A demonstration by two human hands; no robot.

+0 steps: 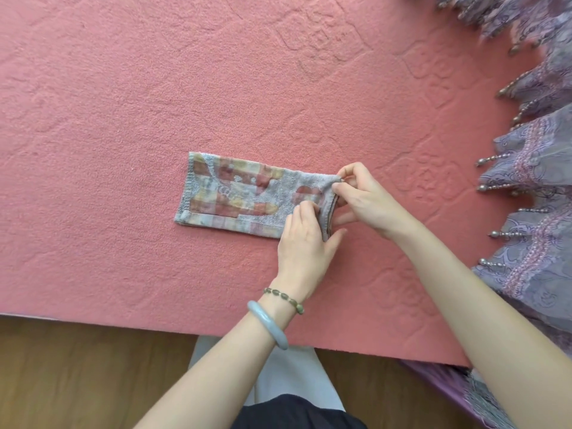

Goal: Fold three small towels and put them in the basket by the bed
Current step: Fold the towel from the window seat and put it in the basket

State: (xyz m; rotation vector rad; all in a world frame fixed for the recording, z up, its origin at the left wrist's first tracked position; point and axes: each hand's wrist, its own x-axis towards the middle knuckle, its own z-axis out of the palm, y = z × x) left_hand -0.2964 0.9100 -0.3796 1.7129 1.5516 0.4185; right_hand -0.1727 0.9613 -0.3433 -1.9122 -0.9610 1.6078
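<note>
On the pink textured bed (154,103), centre: patchwork grey-and-russet terry towel (241,196), folded lengthwise. Right hand (365,199) pinches its 3 o'clock edge; left hand (306,239) pinches alongside. Next, likely: carry that end toward 9 o'clock. Basket unseen.

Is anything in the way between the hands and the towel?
No. Both hands already touch the towel at its right end: the right hand pinches the far corner, and the left hand rests on the near part. Nothing sits between them. The basket is not in view.
</note>
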